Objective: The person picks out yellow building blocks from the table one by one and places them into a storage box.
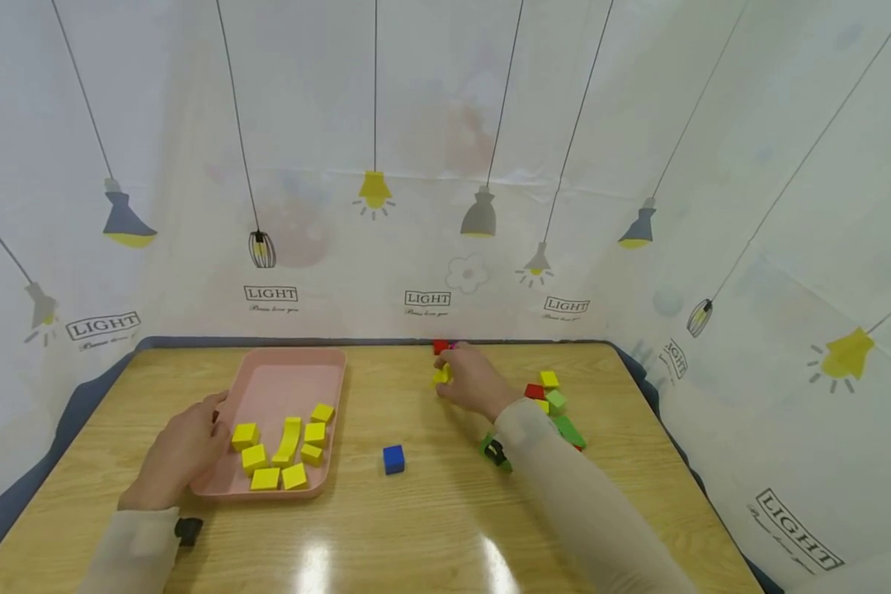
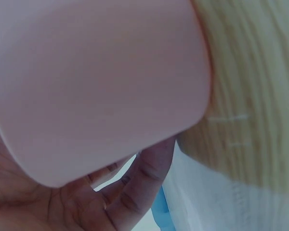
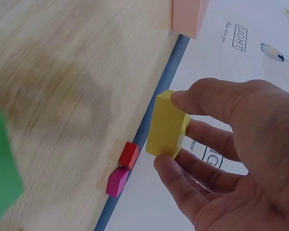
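Note:
Between thumb and fingers, my right hand pinches a yellow block near the table's far edge. Just beyond it lie a red block and a magenta block, side by side. My left hand rests along the left side of a pink tray; the left wrist view shows its fingers against the tray's outer wall. Several yellow blocks sit in the tray's near half, among them a longer curved yellow block.
A blue block stands alone right of the tray. By the right forearm are a green block, a light green block, a red block and a yellow block. A printed curtain hangs behind the table.

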